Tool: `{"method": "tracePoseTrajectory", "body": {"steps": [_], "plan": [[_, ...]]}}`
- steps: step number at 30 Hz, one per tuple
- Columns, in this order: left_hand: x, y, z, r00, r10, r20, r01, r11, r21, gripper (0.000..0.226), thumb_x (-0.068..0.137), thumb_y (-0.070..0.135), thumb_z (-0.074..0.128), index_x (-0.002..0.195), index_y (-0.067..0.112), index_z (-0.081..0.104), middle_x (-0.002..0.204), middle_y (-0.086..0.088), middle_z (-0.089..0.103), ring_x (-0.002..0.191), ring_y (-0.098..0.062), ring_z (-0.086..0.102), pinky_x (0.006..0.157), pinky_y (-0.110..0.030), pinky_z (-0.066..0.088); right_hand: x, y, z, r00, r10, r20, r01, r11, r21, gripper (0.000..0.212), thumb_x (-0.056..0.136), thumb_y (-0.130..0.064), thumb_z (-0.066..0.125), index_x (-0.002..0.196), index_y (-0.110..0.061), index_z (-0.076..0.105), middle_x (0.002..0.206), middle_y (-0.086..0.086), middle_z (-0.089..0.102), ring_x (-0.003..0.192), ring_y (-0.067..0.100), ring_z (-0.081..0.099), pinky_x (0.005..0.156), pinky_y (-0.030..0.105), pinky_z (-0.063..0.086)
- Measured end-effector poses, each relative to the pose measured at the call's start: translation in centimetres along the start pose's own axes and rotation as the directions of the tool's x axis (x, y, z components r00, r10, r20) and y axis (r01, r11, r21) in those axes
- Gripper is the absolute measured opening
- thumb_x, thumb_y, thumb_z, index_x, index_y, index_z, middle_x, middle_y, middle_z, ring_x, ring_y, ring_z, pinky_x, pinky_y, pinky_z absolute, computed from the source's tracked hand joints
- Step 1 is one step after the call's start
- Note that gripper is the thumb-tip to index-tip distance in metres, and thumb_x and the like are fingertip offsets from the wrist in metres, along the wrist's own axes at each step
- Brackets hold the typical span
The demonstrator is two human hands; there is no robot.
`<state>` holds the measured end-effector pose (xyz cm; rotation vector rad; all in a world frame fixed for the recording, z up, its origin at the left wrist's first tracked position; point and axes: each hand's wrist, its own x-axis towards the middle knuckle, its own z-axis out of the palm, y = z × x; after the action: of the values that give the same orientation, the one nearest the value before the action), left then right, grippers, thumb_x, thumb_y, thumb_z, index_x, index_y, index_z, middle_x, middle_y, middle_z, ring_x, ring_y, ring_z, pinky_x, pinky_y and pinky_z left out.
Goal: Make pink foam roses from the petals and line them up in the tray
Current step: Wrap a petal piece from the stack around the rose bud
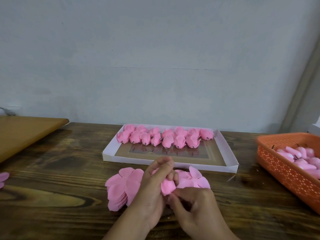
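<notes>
Two rows of finished roses (164, 137) fill the tray's (173, 164) far end; nearer it, left hand (152, 191) and right hand (195, 203) fingers grasp a half-formed rose (167, 186); its near half awaits more.

Fourteen finished roses (166, 138) in one tray (230, 151) — one orange basket (277, 163), two petal stacks (121, 186), two hands (173, 191).

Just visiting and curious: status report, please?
Both hands, left hand and right hand, gripping one pink rose. Tray: two rows lined up, front bare. Nothing in the way.
</notes>
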<state>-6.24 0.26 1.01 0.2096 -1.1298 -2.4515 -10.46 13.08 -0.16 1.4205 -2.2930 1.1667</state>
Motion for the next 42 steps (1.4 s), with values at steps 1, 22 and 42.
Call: {"method": "tracePoseTrajectory", "body": {"steps": [1,22,42], "plan": [[0.1,0.0,0.0,1.000,0.012,-0.015,-0.012,1.000,0.004,0.017,0.066,0.020,0.086,0.081,0.024,0.077,0.054,0.000,0.046,0.055,-0.017,0.053,0.071,-0.034,0.048,-0.1,0.1,0.1,1.000,-0.026,-0.003,0.026,0.996,-0.082,0.025,0.090,-0.028,0.056,0.071,-0.028,0.072,0.073,-0.025,0.059,0.111,0.008,0.063,0.113,0.025,0.025],[-0.6,0.4,0.2,0.987,-0.105,0.119,0.123,0.980,-0.157,0.017,0.073,0.019,0.083,0.089,0.020,0.080,0.048,0.004,0.038,0.052,-0.013,0.051,0.062,-0.028,0.051,0.7,-1.7,-0.6,0.867,0.201,0.456,-0.484,0.558,0.674,0.029,0.086,-0.034,0.063,0.062,-0.021,0.073,0.057,0.000,0.066,0.046,0.007,0.051,0.049,0.017,0.041],[-1.0,1.3,0.7,0.999,-0.038,0.014,0.038,0.999,0.024,0.010,0.071,0.034,0.079,0.079,0.028,0.076,0.051,0.004,0.041,0.063,-0.011,0.061,0.049,-0.026,0.051,1.3,-2.2,-0.9,0.761,0.393,0.517,-0.583,0.064,0.810,0.038,0.067,-0.018,0.076,0.103,-0.006,0.076,0.079,0.027,0.070,0.062,0.026,0.070,0.053,0.026,0.057]]}}
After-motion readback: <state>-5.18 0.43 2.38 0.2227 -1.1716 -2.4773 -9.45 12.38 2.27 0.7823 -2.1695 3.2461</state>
